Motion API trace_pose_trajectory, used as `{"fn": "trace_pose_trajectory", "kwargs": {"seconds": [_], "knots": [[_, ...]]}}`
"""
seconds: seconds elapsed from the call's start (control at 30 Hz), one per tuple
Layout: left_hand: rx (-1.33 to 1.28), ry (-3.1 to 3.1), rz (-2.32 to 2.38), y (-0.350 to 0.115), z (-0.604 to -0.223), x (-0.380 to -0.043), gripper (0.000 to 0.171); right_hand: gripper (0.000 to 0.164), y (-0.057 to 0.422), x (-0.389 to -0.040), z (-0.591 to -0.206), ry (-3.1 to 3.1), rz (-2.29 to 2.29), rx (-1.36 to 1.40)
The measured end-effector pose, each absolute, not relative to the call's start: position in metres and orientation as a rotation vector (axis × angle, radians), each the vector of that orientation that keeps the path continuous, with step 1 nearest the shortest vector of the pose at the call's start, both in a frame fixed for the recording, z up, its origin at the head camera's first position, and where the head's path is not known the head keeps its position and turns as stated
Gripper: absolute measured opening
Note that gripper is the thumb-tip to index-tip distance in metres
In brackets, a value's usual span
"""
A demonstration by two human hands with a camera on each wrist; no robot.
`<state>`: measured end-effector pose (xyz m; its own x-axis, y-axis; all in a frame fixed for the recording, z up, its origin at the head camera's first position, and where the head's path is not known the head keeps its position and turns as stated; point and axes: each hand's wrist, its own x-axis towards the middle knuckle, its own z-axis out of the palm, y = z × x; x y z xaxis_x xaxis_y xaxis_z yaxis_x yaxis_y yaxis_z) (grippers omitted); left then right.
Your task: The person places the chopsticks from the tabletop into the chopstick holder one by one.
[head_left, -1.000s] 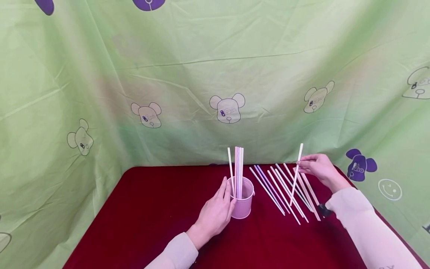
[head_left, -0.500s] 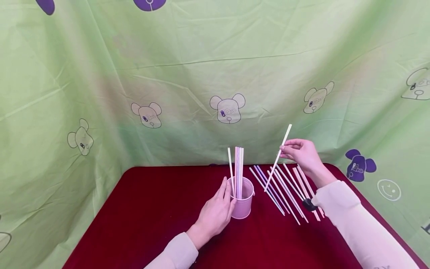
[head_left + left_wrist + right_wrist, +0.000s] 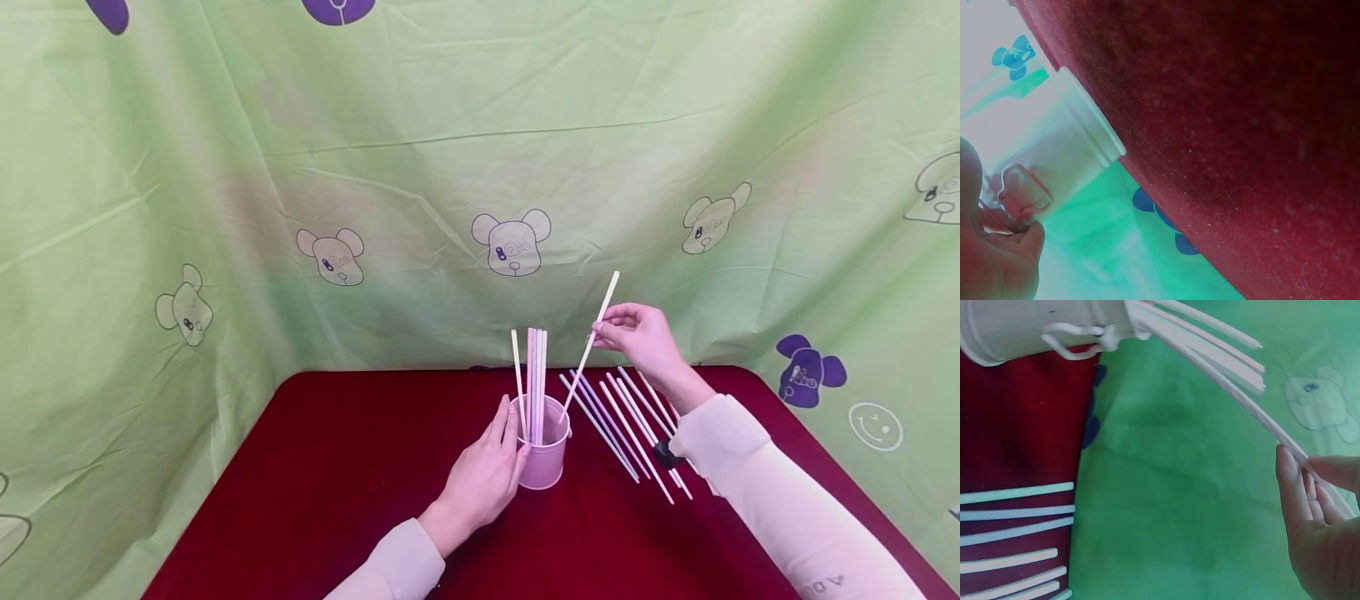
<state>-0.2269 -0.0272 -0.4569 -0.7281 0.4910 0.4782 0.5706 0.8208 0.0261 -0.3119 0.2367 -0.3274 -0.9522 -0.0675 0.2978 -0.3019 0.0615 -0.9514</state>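
Observation:
A small pink bucket (image 3: 542,467) stands upright on the table, several pastel chopsticks (image 3: 537,375) leaning in it. My left hand (image 3: 480,483) holds its left side, fingers along the wall and thumb at the front. In the left wrist view the bucket (image 3: 1054,131) shows its wire handle (image 3: 1025,187) beside the fingers. With thumb and fingertips my right hand (image 3: 641,337) pinches a pale cream chopstick (image 3: 592,342), tilted, its lower tip at the bucket's right rim. The right wrist view shows this chopstick (image 3: 1229,387) reaching the bucket's mouth.
To the bucket's right, several loose chopsticks (image 3: 609,433) in blue, purple and cream lie slanting on the dark red tabletop (image 3: 360,467). The right forearm covers part of them. A green printed curtain (image 3: 420,208) hangs behind the table's far edge.
My right hand has lifted the cream chopstick from the loose ones and carried it left to the bucket's rim. The left hand and the bucket have stayed in place.

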Motion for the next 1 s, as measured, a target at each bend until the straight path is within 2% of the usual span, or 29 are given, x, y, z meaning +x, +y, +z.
{"fn": "trace_pose_trajectory", "kwargs": {"seconds": [0.5,0.77,1.0], "knots": [[-0.793,-2.529,-0.232,-0.027,-0.457,-0.228,0.061,0.023,0.205,-0.314,-0.363,-2.531,1.789,0.635],[-0.790,-2.533,-0.238,-0.026,-0.458,-0.228,0.061,0.019,0.193,-0.312,-0.381,-2.550,1.783,0.642],[-0.780,-2.541,-0.240,-0.026,-0.457,-0.227,0.061,0.023,0.191,-0.312,-0.394,-2.524,1.705,0.624]]}}
